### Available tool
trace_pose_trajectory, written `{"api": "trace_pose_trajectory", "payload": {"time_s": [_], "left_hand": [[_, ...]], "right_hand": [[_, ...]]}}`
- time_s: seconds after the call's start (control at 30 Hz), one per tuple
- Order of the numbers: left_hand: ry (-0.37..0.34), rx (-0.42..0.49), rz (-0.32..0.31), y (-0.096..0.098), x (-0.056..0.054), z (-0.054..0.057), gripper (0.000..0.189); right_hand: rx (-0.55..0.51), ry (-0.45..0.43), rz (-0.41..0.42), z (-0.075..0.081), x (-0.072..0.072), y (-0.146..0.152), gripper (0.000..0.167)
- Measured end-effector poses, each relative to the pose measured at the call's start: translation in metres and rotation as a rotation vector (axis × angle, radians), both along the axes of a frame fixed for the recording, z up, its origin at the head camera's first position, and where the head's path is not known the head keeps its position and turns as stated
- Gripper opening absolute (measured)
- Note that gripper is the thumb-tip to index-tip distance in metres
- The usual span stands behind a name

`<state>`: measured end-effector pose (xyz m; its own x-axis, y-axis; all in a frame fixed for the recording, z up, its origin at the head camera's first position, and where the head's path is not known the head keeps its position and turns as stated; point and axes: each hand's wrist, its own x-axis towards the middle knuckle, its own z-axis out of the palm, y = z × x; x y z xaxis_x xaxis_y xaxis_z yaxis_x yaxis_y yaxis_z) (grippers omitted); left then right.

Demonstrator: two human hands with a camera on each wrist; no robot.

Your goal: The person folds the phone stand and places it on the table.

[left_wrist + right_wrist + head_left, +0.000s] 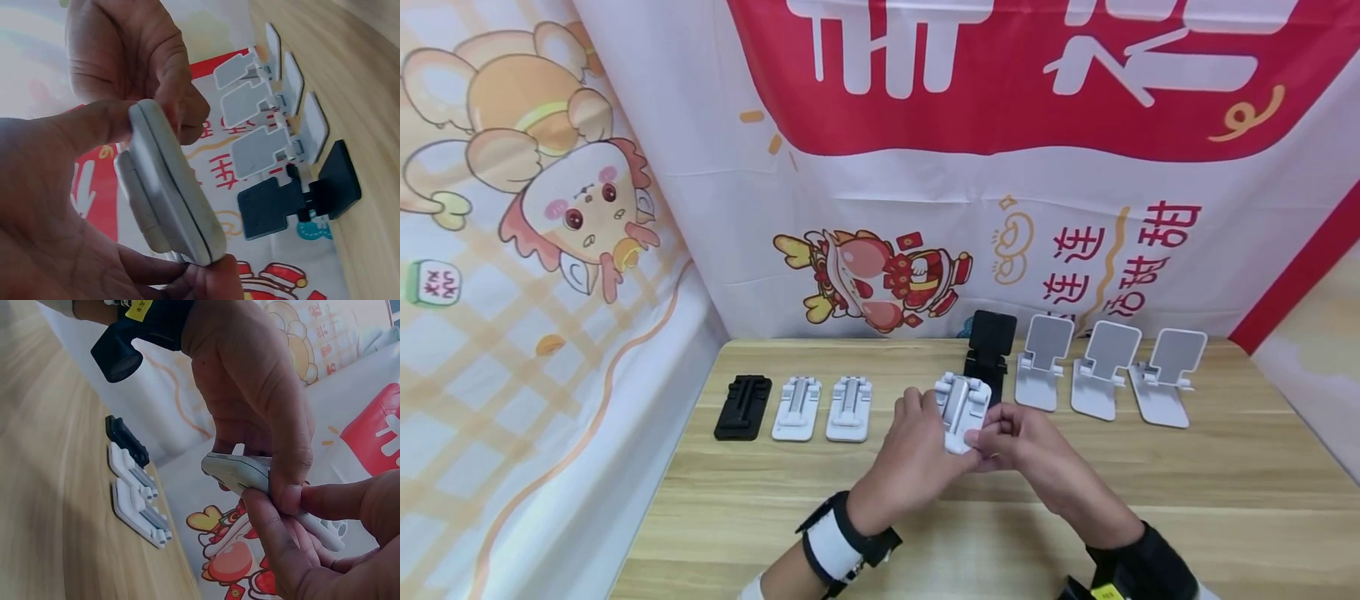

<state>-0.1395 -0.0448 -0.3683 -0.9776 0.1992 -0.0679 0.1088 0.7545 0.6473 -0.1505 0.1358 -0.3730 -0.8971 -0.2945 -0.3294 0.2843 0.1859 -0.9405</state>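
Slippage looks the likeliest trouble; the folded white phone stand (964, 410) is up off the wood-grain tabletop (752, 500), between the two hands and right of centre, held by its edges alone; the left hand (913, 457) is curled about it, thumb near one end and fingers at the other; the right hand (1032, 448) is nearly closed, pinching its near right corner; should one grip ease while the other pulls, the stand could twist loose and drop; a sharp tug at the seam (170, 172) might also jerk its layers apart or nip a fingertip; the unfolded black stand (992, 335) appears just beyond, so a careless swing of the knuckles could topple it; the three unfolded white stands (1047, 340) at far right, and the two folded white stands (797, 410) and folded black stand (742, 408) at left, seem less exposed; the black stand's base is partly blocked by the held one, some fingertips are hidden behind the piece, and the right wrist's black device (1142, 567) is cut off at the near edge; from the dim, tilted wrist views, the right hand may be prying or merely steadying.
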Motion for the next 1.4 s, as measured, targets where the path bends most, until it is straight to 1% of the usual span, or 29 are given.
{"api": "trace_pose_trajectory", "payload": {"time_s": [0.07, 0.17, 0.33, 0.43, 0.53, 0.67, 0.77, 0.87, 0.97, 1.0, 1.1, 1.13, 1.2, 1.27, 1.33, 1.4], "left_hand": [[0.004, 0.017, 0.026, -0.003, -0.005, -0.004, 0.087], [0.024, -0.023, 0.088, -0.009, -0.018, -0.017, 0.086], [0.022, -0.109, 0.223, -0.025, -0.046, -0.049, 0.086], [0.019, -0.112, 0.29, -0.033, -0.062, -0.067, 0.083], [0.013, -0.115, 0.337, -0.04, -0.072, -0.081, 0.081], [0.018, -0.145, 0.36, -0.044, -0.081, -0.094, 0.078], [0.034, -0.189, 0.359, -0.046, -0.085, -0.1, 0.071], [0.035, -0.238, 0.349, -0.048, -0.088, -0.105, 0.064], [0.024, -0.271, 0.333, -0.049, -0.089, -0.106, 0.065], [0.023, -0.281, 0.322, -0.049, -0.089, -0.106, 0.065], [0.024, -0.3, 0.298, -0.048, -0.088, -0.104, 0.071], [0.028, -0.309, 0.289, -0.048, -0.087, -0.103, 0.074], [0.033, -0.32, 0.269, -0.047, -0.082, -0.1, 0.078], [0.037, -0.31, 0.252, -0.045, -0.073, -0.095, 0.083], [0.046, -0.291, 0.233, -0.042, -0.062, -0.091, 0.084], [0.061, -0.261, 0.212, -0.039, -0.049, -0.087, 0.082]], "right_hand": [[0.008, 0.005, 0.011, -0.001, -0.001, -0.001, 0.033], [0.058, 0.032, 0.031, -0.004, -0.004, -0.001, 0.039], [0.16, 0.073, 0.031, -0.008, -0.009, 0.004, 0.043], [0.177, 0.091, 0.04, -0.009, -0.011, 0.01, 0.043], [0.179, 0.093, 0.053, -0.01, -0.011, 0.014, 0.044], [0.184, 0.082, 0.058, -0.013, -0.012, 0.017, 0.044], [0.194, 0.083, 0.058, -0.015, -0.014, 0.019, 0.044], [0.214, 0.098, 0.057, -0.014, -0.015, 0.019, 0.045], [0.249, 0.139, 0.043, -0.011, -0.021, 0.019, 0.044], [0.271, 0.163, 0.03, -0.01, -0.024, 0.019, 0.043], [0.392, 0.303, -0.005, -0.007, -0.042, 0.018, 0.036], [0.441, 0.365, -0.021, -0.006, -0.05, 0.018, 0.033], [0.545, 0.523, -0.058, -0.007, -0.068, 0.019, 0.027], [0.64, 0.678, -0.096, -0.009, -0.085, 0.02, 0.024], [0.727, 0.835, -0.128, -0.012, -0.103, 0.022, 0.026], [0.816, 0.931, -0.136, -0.015, -0.12, 0.025, 0.032]]}}
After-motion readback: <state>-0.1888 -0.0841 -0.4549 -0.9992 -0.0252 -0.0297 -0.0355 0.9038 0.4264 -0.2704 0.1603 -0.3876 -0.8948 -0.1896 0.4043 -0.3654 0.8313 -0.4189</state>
